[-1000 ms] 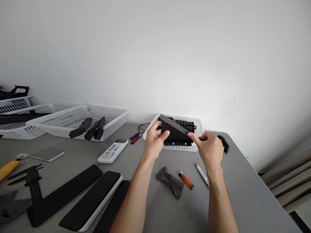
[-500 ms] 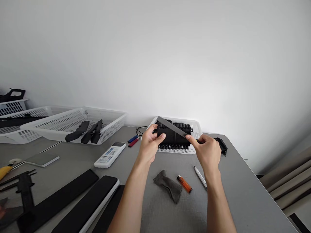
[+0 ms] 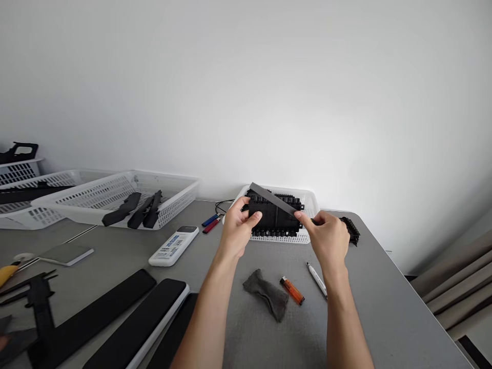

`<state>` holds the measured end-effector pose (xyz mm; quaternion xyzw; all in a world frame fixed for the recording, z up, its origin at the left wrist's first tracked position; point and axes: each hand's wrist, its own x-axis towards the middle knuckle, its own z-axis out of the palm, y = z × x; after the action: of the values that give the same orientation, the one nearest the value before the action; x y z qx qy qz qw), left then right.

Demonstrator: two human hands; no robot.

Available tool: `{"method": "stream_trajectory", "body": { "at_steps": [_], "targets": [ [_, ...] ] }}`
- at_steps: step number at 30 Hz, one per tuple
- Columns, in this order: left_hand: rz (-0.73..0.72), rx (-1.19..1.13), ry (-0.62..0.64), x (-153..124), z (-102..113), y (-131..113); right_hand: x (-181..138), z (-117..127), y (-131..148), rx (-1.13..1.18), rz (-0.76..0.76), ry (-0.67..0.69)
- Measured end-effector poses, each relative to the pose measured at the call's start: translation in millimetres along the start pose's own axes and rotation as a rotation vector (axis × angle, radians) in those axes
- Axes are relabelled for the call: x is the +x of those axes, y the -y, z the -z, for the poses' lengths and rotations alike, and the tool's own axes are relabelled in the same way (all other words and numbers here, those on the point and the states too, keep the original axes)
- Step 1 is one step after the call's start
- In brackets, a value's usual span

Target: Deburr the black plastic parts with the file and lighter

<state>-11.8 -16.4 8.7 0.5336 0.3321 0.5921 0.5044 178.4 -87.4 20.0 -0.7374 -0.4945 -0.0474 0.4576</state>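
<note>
My left hand (image 3: 238, 233) is closed on the left end of a black plastic part (image 3: 268, 219), a flat panel with rows of small knobs along its long edges. In my right hand (image 3: 329, 240) is a flat grey file (image 3: 273, 199), its blade slanting up to the left across the part's upper edge. My right thumb presses on the lower end of the blade; most of the handle is hidden in the fist. Behind the part stands a white basket (image 3: 312, 202) with more black pieces. A grey cloth (image 3: 266, 294), an orange lighter (image 3: 292, 290) and a white pen (image 3: 316, 280) lie nearer me.
To the left are a white remote-like device (image 3: 174, 246), a larger white basket (image 3: 180, 197) holding black parts, calipers (image 3: 40, 300) and long black bars (image 3: 103, 312). Another person's fingertip shows at the left edge. A black knobbed piece (image 3: 350, 230) lies beyond my right hand.
The file's blade has shifted very slightly to the right and up over the black part. Both hands keep their grips, nearly in place.
</note>
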Motion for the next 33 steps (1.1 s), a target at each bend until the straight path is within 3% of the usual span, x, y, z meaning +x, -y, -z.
{"method": "stream_trajectory", "body": {
  "at_steps": [7,15,23,28,33],
  "targets": [
    [0.007,0.023,-0.038,-2,-5,-4,13,14,-20,0.006,-0.130,-0.085],
    [-0.004,-0.019,0.014,-6,-9,-9,-2,-2,3,0.034,0.028,0.012],
    [0.017,0.050,-0.028,-5,-5,-7,17,13,-24,0.041,-0.229,-0.041],
    [-0.018,0.121,0.063,-6,-7,-2,3,6,-2,0.256,-0.190,0.139],
    [-0.022,0.140,0.192,-10,-11,-4,-7,-11,15,0.176,-0.071,0.055]
  ]
}}
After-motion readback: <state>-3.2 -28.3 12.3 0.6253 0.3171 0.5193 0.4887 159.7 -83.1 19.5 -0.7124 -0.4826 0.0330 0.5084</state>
